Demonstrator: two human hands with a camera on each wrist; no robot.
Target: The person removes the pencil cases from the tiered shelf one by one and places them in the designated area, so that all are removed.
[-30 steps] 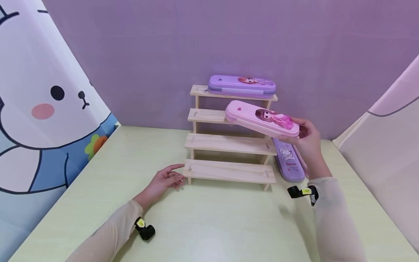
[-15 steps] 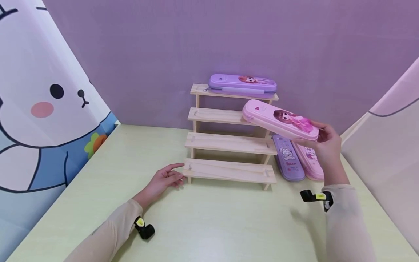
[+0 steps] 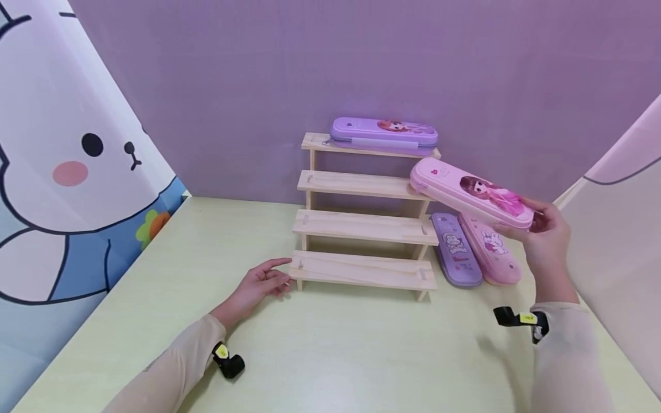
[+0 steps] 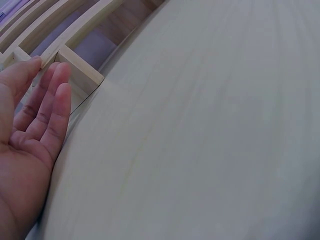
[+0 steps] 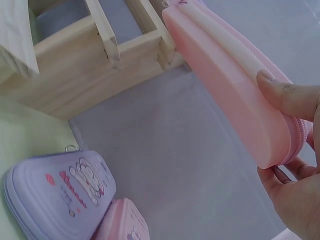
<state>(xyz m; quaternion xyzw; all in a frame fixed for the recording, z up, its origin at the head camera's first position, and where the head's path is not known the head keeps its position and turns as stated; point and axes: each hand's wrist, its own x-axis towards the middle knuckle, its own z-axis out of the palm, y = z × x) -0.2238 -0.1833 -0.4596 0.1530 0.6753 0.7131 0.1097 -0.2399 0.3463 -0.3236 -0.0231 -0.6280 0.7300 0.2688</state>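
1 pink doll-print case (image 3: 472, 194), by R edge of rack (image 3: 361, 269): R end pinched by R hand (image 3: 548, 234); prob. light, semi-stiff; mid-length grip advised. L hand (image 3: 253, 288): fingers loosely extended, nil held, rack's front L corner.

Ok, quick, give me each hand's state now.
Left hand: open, at the four-tier wooden stand.
Right hand: closed, holding the pink doll-print pencil case.

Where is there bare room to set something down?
Free: three lower shelves of the wooden rack; the table in front, between left sleeve and right sleeve; also left of it, beyond the left hand. Crowded: the top shelf, under a purple case, and right of the rack, where a lavender case and a pink bunny case lie.
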